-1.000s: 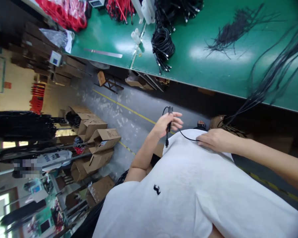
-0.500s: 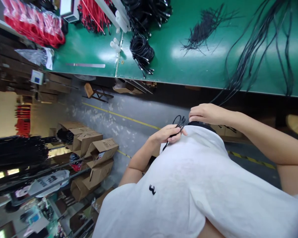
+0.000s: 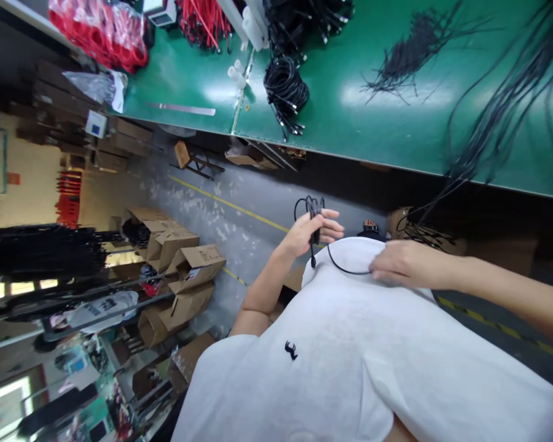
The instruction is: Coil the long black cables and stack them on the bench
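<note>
A small loose coil of black cable (image 3: 316, 212) hangs around the fingers of my left hand (image 3: 306, 232), in front of my white shirt. The thumb presses on the coil while the fingertips stretch past it. One cable end with a plug dangles below that hand. From the coil a single strand curves to my right hand (image 3: 399, 264), whose fingers are closed on it near my waist. Its far end is hidden behind the hand.
A green workbench (image 3: 350, 135) spans the top, bearing a tied black cable bundle (image 3: 286, 86), a pile of short black ties (image 3: 410, 52) and long black cables (image 3: 502, 116) drooping over its edge. Cardboard boxes (image 3: 196, 264) stand on the floor at left.
My left hand has risen slightly with the coil and its fingers have stretched out. My right hand has moved down and right, drawing a strand out between the hands. The view has shifted.
</note>
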A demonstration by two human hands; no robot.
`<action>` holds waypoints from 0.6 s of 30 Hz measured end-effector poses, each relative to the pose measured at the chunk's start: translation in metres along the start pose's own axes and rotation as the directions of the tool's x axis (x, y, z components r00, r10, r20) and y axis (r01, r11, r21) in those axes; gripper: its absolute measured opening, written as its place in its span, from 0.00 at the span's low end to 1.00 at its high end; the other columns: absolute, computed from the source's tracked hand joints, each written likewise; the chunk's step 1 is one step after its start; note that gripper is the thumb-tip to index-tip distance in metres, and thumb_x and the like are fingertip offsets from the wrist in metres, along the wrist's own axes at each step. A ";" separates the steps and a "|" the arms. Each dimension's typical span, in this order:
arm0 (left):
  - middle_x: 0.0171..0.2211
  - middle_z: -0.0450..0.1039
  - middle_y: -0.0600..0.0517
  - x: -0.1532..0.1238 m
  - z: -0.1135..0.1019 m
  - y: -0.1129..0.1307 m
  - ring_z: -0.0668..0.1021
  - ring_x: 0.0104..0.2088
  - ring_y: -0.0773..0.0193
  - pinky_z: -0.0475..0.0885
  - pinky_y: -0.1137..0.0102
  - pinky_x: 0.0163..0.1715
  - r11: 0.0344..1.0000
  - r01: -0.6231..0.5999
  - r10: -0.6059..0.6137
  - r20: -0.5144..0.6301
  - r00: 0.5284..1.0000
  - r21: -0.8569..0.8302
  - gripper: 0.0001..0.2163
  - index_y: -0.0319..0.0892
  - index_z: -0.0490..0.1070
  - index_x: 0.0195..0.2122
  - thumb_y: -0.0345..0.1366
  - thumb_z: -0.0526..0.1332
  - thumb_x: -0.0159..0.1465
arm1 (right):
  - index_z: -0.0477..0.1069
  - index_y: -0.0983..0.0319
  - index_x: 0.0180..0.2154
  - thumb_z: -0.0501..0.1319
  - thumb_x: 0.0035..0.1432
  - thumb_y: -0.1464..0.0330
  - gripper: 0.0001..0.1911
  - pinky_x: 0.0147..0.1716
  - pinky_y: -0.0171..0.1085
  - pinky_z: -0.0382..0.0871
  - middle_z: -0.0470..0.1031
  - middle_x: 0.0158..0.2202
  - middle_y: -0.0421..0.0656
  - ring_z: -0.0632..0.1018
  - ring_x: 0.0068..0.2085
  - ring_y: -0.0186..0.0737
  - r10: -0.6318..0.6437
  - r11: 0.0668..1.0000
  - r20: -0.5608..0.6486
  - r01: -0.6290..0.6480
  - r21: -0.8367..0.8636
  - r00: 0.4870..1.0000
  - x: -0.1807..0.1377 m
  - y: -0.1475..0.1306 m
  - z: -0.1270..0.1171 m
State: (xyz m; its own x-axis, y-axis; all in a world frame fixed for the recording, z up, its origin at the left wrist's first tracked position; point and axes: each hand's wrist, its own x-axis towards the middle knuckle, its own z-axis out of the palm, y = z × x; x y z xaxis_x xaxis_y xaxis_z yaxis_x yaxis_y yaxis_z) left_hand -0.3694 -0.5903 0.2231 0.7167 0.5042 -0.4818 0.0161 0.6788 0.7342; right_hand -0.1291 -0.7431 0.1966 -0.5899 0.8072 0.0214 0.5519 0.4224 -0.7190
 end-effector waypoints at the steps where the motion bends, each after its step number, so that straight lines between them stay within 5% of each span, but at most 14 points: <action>1: 0.34 0.81 0.46 0.005 0.006 -0.007 0.83 0.34 0.62 0.77 0.73 0.33 0.998 0.049 -0.053 0.072 0.996 0.043 0.21 0.36 0.74 0.44 0.49 0.70 0.58 | 0.75 0.60 0.35 0.46 0.72 0.56 0.24 0.35 0.38 0.61 0.78 0.30 0.45 0.73 0.31 0.39 -0.014 1.000 -0.025 0.014 0.007 1.000 0.016 -0.007 -0.008; 4: 0.34 0.81 0.41 0.007 0.021 -0.023 0.84 0.36 0.58 0.78 0.67 0.39 0.971 0.177 -0.217 0.290 0.932 0.158 0.22 0.35 0.75 0.42 0.51 0.69 0.59 | 0.74 0.60 0.34 0.45 0.71 0.54 0.26 0.33 0.36 0.59 0.76 0.29 0.44 0.73 0.31 0.39 0.058 0.998 -0.103 -0.055 0.024 0.993 0.047 -0.005 -0.034; 7: 0.19 0.72 0.52 -0.001 0.023 -0.025 0.74 0.19 0.69 0.70 0.75 0.23 0.954 0.248 -0.298 0.429 0.853 0.169 0.21 0.34 0.76 0.39 0.50 0.67 0.60 | 0.74 0.59 0.33 0.48 0.69 0.51 0.25 0.33 0.35 0.60 0.76 0.30 0.42 0.73 0.32 0.38 0.122 0.983 -0.053 -0.113 0.148 0.991 0.046 0.019 -0.052; 9: 0.11 0.57 0.61 -0.009 0.015 -0.019 0.60 0.10 0.74 0.59 0.77 0.13 0.971 0.228 -0.235 0.429 0.872 0.067 0.19 0.35 0.76 0.36 0.50 0.67 0.61 | 0.74 0.59 0.34 0.48 0.68 0.51 0.24 0.35 0.35 0.62 0.77 0.33 0.42 0.75 0.33 0.38 0.229 0.958 -0.069 -0.212 0.195 0.971 0.025 0.050 -0.056; 12: 0.08 0.41 0.67 -0.023 -0.007 -0.002 0.45 0.06 0.77 0.48 0.78 0.08 0.991 0.014 0.019 0.233 0.972 -0.136 0.17 0.39 0.77 0.35 0.50 0.62 0.64 | 0.76 0.61 0.35 0.49 0.69 0.58 0.22 0.41 0.38 0.62 0.80 0.39 0.48 0.76 0.40 0.42 0.450 0.887 -0.258 -0.461 0.019 0.855 -0.033 0.111 -0.052; 15: 0.08 0.49 0.67 -0.035 -0.025 0.018 0.40 0.06 0.79 0.43 0.79 0.07 0.947 -0.232 0.219 -0.078 0.972 -0.225 0.16 0.46 0.75 0.49 0.48 0.57 0.68 | 0.78 0.63 0.35 0.52 0.66 0.67 0.16 0.41 0.42 0.59 0.80 0.42 0.53 0.75 0.39 0.44 0.579 0.720 -0.316 -0.653 -0.233 0.752 -0.083 0.148 -0.036; 18: 0.19 0.71 0.63 -0.033 -0.027 0.028 0.52 0.06 0.81 0.47 0.80 0.08 0.946 -0.264 0.230 -0.183 0.956 -0.191 0.20 0.51 0.67 0.61 0.46 0.58 0.69 | 0.78 0.62 0.32 0.54 0.67 0.66 0.16 0.36 0.41 0.57 0.80 0.33 0.49 0.74 0.32 0.42 0.461 0.812 -0.141 -0.481 -0.330 0.876 -0.087 0.119 -0.016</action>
State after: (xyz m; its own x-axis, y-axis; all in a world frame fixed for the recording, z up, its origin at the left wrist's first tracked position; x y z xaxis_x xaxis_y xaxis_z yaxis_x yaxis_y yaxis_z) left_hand -0.4113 -0.5741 0.2468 0.5615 0.7354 -0.3793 -0.3068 0.6107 0.7300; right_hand -0.0029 -0.7563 0.1209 -0.1791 0.9601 -0.2149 0.9266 0.0912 -0.3648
